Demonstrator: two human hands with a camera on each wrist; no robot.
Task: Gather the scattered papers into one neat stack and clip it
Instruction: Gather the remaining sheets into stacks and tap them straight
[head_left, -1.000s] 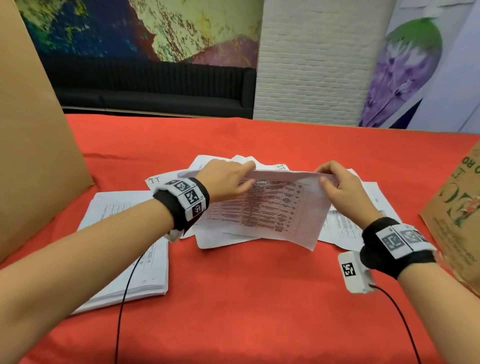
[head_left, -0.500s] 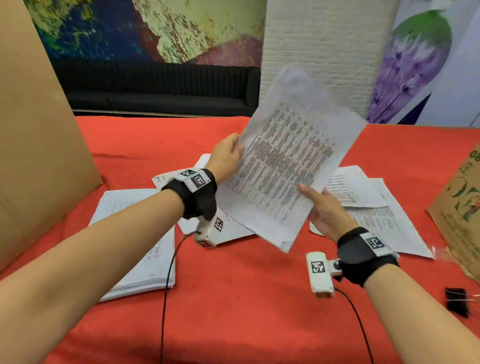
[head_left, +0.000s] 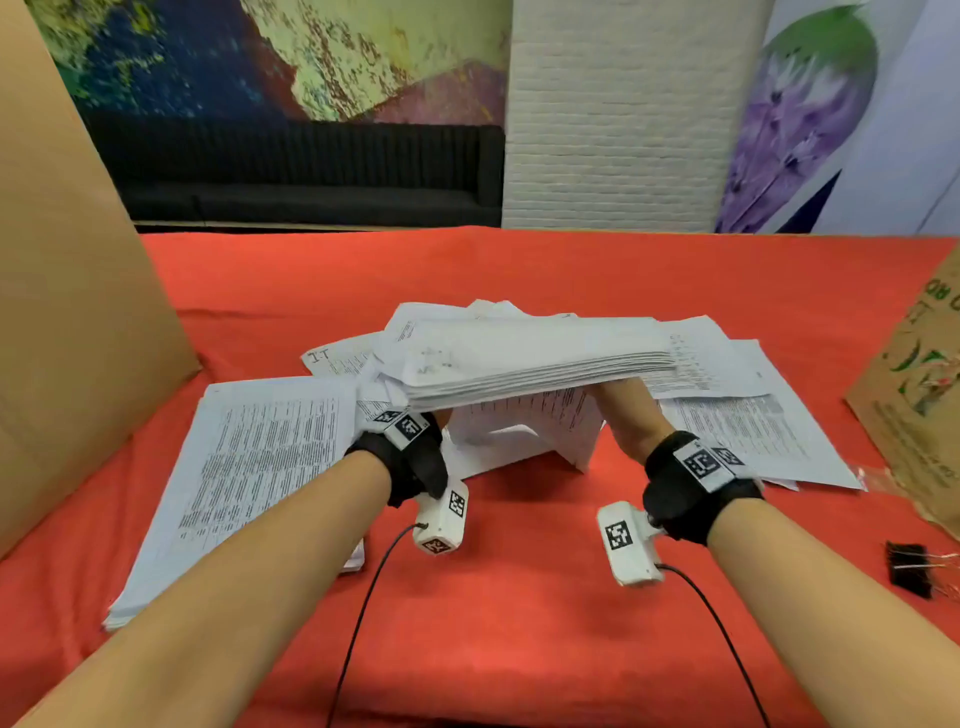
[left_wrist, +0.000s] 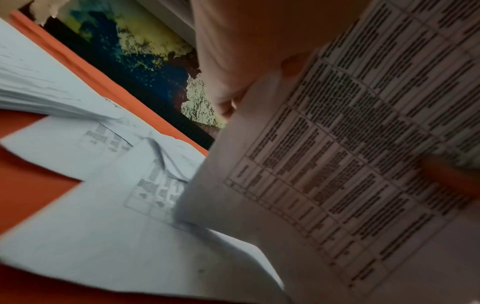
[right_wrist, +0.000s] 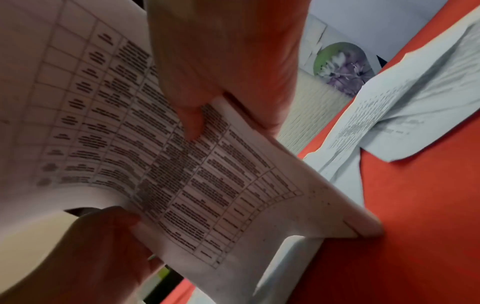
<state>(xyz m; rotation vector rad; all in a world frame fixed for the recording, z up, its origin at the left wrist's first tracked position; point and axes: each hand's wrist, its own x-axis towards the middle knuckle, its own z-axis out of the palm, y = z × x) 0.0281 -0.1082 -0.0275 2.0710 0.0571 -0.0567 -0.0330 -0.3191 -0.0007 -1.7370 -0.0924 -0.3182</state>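
Red cloth (head_left: 519, 623) covered the table, with a black sofa (head_left: 311, 176) and painted walls at the far side and brown cardboard (head_left: 67, 312) standing on the left. Both hands were up under a bundle (head_left: 530, 364) of sheets held roughly level over the middle of the table. The left hand (left_wrist: 233, 51) had its thumb on the printed underside near the left end, and the right hand (right_wrist: 221, 67) pinched the right end, thumb on the print and fingers round the edge, so both were clamped on paper, not spread. One sheet drooped from the bundle down to the cloth between the wrists. A second stack (head_left: 249, 467) sat near left, and loose sheets (head_left: 753, 415) lay fanned on the right and behind the bundle. The clip (head_left: 906, 569) was near right, well apart from everything. My take: this was the gathering step, only partway through. To do it well I'd have kept the pinch light enough that the pages could slide, tipped the bundle on its long edge and tapped it on the cloth to square it, tucking that drooping sheet in first so it didn't crease. Then set it on the left stack and sweep in the right-hand sheets before going for the clip. Squeezing too hard at both ends would've just bowed it.
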